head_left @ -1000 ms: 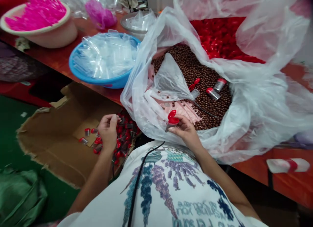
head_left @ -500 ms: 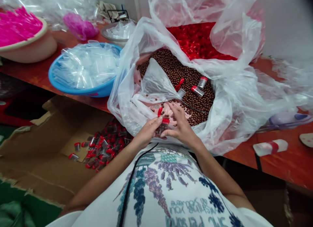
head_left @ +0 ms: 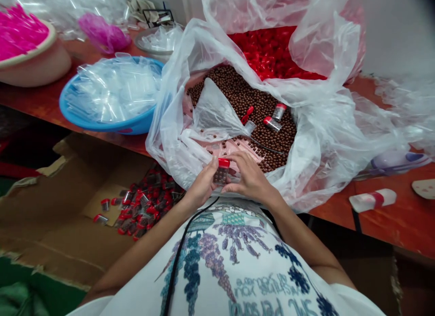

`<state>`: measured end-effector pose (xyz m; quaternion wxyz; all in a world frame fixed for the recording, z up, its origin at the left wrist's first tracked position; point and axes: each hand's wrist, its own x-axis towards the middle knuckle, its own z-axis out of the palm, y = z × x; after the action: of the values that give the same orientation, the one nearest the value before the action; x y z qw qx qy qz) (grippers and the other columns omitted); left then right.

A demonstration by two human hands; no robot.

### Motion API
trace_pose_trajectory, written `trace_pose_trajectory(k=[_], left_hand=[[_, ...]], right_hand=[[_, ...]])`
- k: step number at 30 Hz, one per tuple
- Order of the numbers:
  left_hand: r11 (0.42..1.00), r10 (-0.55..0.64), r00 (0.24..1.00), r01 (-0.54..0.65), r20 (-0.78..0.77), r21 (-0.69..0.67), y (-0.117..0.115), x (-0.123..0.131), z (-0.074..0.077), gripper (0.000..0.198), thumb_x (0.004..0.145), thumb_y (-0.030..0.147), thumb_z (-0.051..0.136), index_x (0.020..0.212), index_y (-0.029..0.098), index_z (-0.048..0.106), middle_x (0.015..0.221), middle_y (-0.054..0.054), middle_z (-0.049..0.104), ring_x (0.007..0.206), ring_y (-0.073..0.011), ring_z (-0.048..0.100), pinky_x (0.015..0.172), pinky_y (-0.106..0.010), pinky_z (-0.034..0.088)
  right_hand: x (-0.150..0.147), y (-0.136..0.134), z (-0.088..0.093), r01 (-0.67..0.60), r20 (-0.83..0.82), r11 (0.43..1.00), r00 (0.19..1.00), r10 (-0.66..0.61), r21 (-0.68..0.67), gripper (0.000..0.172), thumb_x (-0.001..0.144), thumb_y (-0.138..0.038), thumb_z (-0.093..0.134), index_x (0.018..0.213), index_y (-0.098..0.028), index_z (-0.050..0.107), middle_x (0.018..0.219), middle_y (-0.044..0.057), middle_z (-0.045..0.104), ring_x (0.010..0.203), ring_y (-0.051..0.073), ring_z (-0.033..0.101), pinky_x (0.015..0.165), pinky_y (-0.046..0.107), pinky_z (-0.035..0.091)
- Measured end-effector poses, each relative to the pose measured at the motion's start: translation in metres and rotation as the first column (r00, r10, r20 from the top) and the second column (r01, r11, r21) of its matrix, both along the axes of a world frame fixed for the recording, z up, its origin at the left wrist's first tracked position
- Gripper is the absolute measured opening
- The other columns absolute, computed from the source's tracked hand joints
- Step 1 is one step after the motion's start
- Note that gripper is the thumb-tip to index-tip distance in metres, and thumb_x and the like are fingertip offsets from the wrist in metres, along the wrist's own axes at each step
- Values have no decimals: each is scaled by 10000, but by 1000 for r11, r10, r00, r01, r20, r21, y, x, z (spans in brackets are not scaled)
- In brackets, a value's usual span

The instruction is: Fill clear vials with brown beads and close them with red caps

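Observation:
A small clear plastic jar (head_left: 221, 174) with a red lid (head_left: 223, 162) is held upright between my hands, with brown balls showing through its wall. My left hand (head_left: 204, 182) is closed on the jar's left side. On the other side my right hand (head_left: 249, 177) curves around it, fingertips by the lid and thumb low near the base. Beyond my hands, a large white plastic bag (head_left: 170, 107) lies open, full of loose brown balls (head_left: 234, 91). Two red-capped clear jars (head_left: 273, 123) and a red lid piece (head_left: 247, 115) rest on the balls.
A blue basin (head_left: 108, 125) of clear plastic pieces stands left, near a cream basin (head_left: 44, 64) of pink pieces. Red pieces (head_left: 272, 51) fill a bag behind. Filled jars (head_left: 146, 209) lie in a cardboard box (head_left: 50, 216) below the table edge. A black cord (head_left: 181, 248) hangs over my shirt.
The red lid part that stood up from the jar is now down on top. My right hand has closed in around the jar. The view has shifted slightly.

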<state>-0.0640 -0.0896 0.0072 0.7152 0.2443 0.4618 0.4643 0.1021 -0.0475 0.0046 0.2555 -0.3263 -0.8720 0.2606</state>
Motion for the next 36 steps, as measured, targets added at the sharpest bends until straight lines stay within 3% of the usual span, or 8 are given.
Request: trace_pose_trajectory(k=[3,7,13,21,27,31,36], left_hand=[[999,-19,999,19,30,-25,1,2,1,463,800,576,558,1018,169,587,833,-71,673,658,-169,646,455,-220,452],[999,49,999,-50,23,10,3,5,3,369,757,436,678,1017,185,601,852,-37,684,663,-134,647,516,-197,474],[996,-7,999,11,38,-92,7,7,0,535,791,655,493,888,147,626,667,-57,653,527,-167,623,443,-253,461],[993,113,993,-115,-46,-34,9,18,-7,364,776,527,574,745,166,538,518,28,536,389,-87,477,382,-192,367],[991,120,991,-124,-63,-58,7,22,-6,350,813,498,497,852,160,578,482,34,504,355,-93,439,341,-184,301],[989,134,991,-136,-23,-59,3,25,-4,329,827,444,479,1002,189,591,486,52,491,346,-86,418,341,-177,285],[985,148,988,-143,41,-98,4,22,-3,343,829,468,488,901,153,601,519,19,541,376,-96,469,372,-194,345]], right_hand=[[-3,-2,-2,21,57,999,998,-23,35,775,700,-556,701,1307,-185,393,1253,154,496,1181,309,450,1002,462,379],[-5,-3,-3,21,85,995,996,-30,103,732,734,-476,683,1321,-155,385,1270,166,487,1185,301,445,1005,446,374],[-10,-6,-2,47,68,985,996,-59,165,632,748,-425,620,1287,-157,425,1218,159,524,1158,303,470,992,446,376],[-13,-5,-2,24,149,966,987,-65,257,642,759,-481,580,1251,-91,449,1160,191,542,1104,326,476,949,453,372],[-13,1,-9,-49,213,933,977,-30,357,565,727,-542,564,1070,-93,546,1001,165,575,920,309,506,801,430,410],[-12,1,-14,-63,168,926,986,-1,371,558,716,-544,574,1052,-98,556,1009,168,587,934,309,508,815,431,406],[-10,0,-14,-36,104,958,995,7,283,613,720,-522,604,1162,-106,516,1091,164,588,1019,308,518,881,439,402]])
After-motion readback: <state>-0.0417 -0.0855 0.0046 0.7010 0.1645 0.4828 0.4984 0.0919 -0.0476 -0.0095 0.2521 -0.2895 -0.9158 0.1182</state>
